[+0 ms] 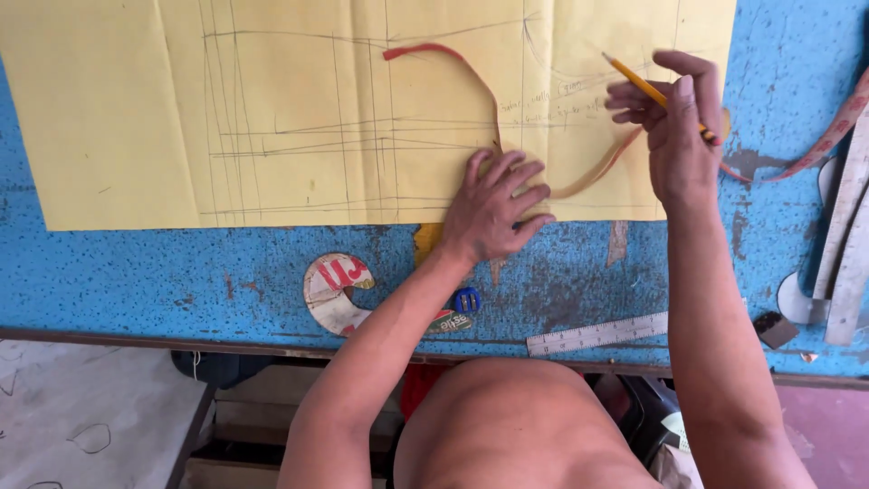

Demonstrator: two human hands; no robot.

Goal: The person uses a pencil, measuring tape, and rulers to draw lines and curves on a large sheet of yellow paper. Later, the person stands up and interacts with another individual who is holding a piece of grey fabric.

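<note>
— What is lying across the blue table (136,272)?
— A yellow pattern paper (272,109) is covering it, a curved template (471,72) resting on top.
— And the hands?
— The left hand (493,210) is pressing flat, fingers spread, on the template; the right hand (674,122) is pinching a pencil (647,89) above the paper

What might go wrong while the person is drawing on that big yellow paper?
The left hand alone presses the curved template onto the yellow paper; if it slips, the traced curve may come out crooked. The right hand holds the pencil above the paper, and a hard push might snap its tip. The small ruler lies near the table edge, so an arm might knock it off.
</note>
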